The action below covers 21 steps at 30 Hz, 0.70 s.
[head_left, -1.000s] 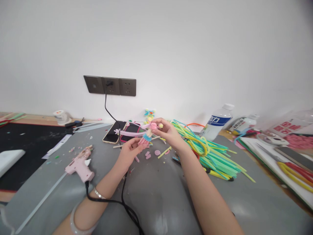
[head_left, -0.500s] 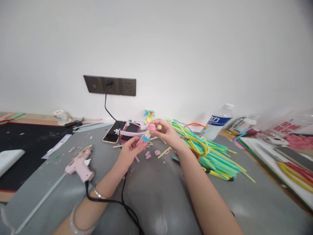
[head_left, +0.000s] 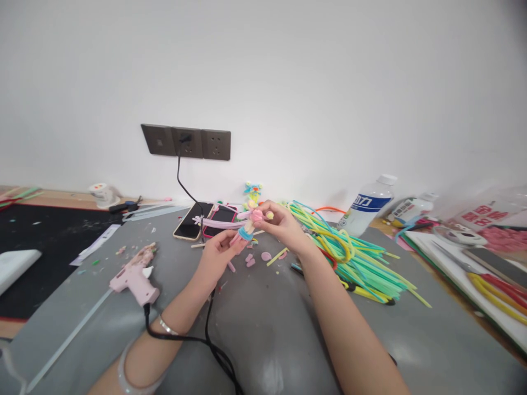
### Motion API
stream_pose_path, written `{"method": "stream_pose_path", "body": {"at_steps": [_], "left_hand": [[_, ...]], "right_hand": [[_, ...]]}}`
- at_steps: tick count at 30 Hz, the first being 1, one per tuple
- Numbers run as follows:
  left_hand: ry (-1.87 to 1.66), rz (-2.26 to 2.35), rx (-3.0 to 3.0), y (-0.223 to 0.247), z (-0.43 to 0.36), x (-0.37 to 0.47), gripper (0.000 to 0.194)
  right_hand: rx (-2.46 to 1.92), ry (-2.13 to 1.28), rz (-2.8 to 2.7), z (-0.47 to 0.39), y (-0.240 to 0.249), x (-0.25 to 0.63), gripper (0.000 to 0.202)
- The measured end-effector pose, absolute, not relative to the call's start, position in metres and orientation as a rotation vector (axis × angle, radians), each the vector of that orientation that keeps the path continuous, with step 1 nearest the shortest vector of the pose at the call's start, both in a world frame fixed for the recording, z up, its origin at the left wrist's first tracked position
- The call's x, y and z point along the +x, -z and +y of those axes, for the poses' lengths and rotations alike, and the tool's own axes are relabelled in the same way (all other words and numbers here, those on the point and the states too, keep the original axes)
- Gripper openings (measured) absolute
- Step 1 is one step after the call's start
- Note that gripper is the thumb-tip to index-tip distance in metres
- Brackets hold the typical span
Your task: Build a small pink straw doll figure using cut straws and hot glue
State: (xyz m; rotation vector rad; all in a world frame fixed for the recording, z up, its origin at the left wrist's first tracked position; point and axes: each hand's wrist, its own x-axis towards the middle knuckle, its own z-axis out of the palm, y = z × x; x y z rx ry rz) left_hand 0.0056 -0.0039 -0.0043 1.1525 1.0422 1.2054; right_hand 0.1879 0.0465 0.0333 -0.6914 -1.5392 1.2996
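Observation:
A small pink and blue figure [head_left: 246, 234] of fuzzy stems is held tilted above the grey mat. My left hand [head_left: 220, 253] is closed round its lower pink part, below the blue band. At its pink top, beside a yellow ball, the fingers of my right hand [head_left: 284, 226] pinch it. Lilac stems [head_left: 220, 224] reach left from the figure over two phones. Small pink and lilac pieces [head_left: 266, 256] lie on the mat beneath. Behind my hands stands a colourful little figure [head_left: 253, 191] near the wall.
A pink glue gun [head_left: 138, 280] lies left, its black cable passing under my left forearm. Green and yellow stems [head_left: 362, 263] lie right, before a bottle [head_left: 366, 206]. Scissors [head_left: 489, 285] rest on white sheets at far right. Phones [head_left: 190, 222] lie behind my left hand.

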Motion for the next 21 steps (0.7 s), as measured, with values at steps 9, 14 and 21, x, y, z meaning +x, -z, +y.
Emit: {"method": "stream_pose_path", "body": {"at_steps": [9,14,21], "left_hand": [[-1.226,1.003,1.149,0.002,-0.004,0.005,0.039],[-1.209,1.025,1.173,0.0031,-0.004,0.005,0.041],[-1.25,1.033,1.199,0.0026,-0.0016,0.0054,0.04]], "right_hand": [[-0.721,-1.317,-1.541,0.0457,-0.0342,0.1883,0.03],[-0.712,-1.204,-1.604,0.0466,-0.0343,0.1859,0.027],[-0.764,-1.162,-1.547,0.0455,-0.0351,0.183,0.028]]}}
